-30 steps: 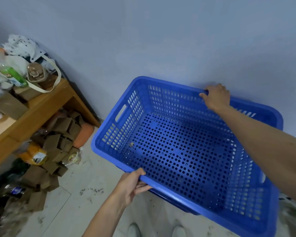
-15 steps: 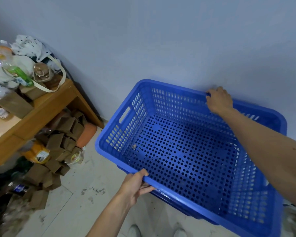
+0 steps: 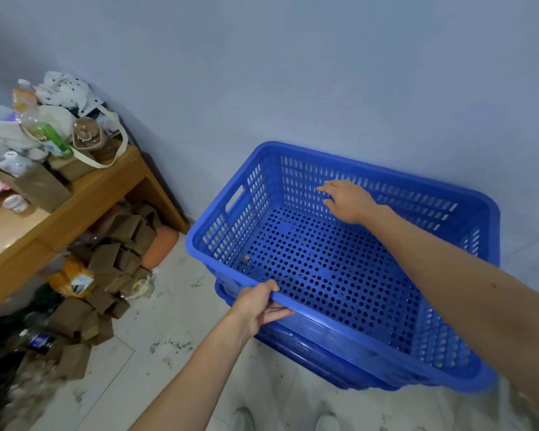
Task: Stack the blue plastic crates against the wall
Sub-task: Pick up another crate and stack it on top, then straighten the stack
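A large blue perforated crate (image 3: 339, 275) sits nested on a second blue crate (image 3: 308, 356), whose rim shows beneath it, both close against the pale wall (image 3: 324, 73). My left hand (image 3: 257, 304) grips the near rim of the top crate, fingers curled under the edge. My right hand (image 3: 347, 200) hovers inside the crate by its far wall, fingers spread, holding nothing. The crate is empty except for a tiny scrap on its floor.
A wooden table (image 3: 75, 206) at the left carries bottles, bags and cups. Beneath it lies a heap of brown cardboard boxes (image 3: 112, 262) and packets. The dirty tiled floor (image 3: 156, 353) lies between table and crates. My shoe tips (image 3: 325, 422) show at the bottom.
The top crate has come down onto the lower one by the wall. My right hand has let go of the far rim and moved inside, fingers apart. My left hand keeps its grip.
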